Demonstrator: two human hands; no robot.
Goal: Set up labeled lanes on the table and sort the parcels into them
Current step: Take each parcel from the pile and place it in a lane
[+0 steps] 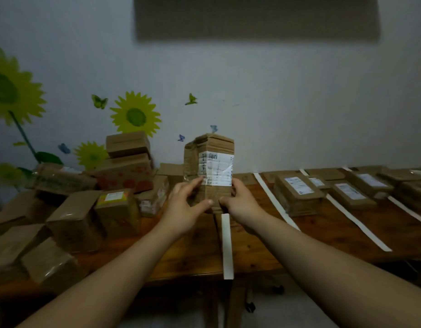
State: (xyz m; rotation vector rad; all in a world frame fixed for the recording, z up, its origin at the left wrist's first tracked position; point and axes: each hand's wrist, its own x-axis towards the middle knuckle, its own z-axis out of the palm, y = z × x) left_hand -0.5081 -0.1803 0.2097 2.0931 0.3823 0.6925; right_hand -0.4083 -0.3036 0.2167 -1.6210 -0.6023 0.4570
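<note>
The parcel point(211, 166) stands upright straight ahead of you, long axis vertical, its white label point(215, 170) turned toward your face, and it is lifted clear of the surface point(252, 245). You hold it by its lower end from both sides. Your left hand point(183, 207) pinches the left edge, thumb low and fingers reaching across the front, while your right hand point(240, 202) curls round the right edge. Neither of your hands carries anything else.

The parcel hangs roughly above the far end of the nearest white strip point(227, 247). The lanes, marked off by further strips point(356, 223), spread away to the right, and several hold flat sorted parcels point(297, 192). That makes your right hand the nearer one to lead it across, and you will likely need to tip the parcel flat. The unsorted pile point(86, 209) sits to the left.
</note>
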